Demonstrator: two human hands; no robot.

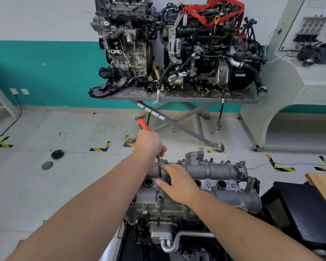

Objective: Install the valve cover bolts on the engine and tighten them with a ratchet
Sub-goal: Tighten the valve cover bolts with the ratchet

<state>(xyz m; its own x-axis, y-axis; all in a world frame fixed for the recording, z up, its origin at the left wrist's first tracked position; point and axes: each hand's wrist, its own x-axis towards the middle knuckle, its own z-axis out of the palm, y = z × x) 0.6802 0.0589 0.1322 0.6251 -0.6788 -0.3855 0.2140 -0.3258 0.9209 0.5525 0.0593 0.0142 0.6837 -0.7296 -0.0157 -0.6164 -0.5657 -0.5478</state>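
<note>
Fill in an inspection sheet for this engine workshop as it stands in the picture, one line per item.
Surface: valve cover atop the engine, open plug wells along its middle.
Job's things: ratchet standing upright on a bolt, red handle above; more bolts along the cover's far edge.
Clutter: two dark round parts on the floor.
Hands: left hand grips the ratchet; right hand rests on the cover beside the tool's tip.
Cables: black cord from a wall socket.
Surroundings: two engines on a folding metal table; yellow-black floor tape.

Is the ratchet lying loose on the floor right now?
No, the left hand grips the ratchet by its red handle, holding it upright over the valve cover while the right hand rests beside its tip.
</note>
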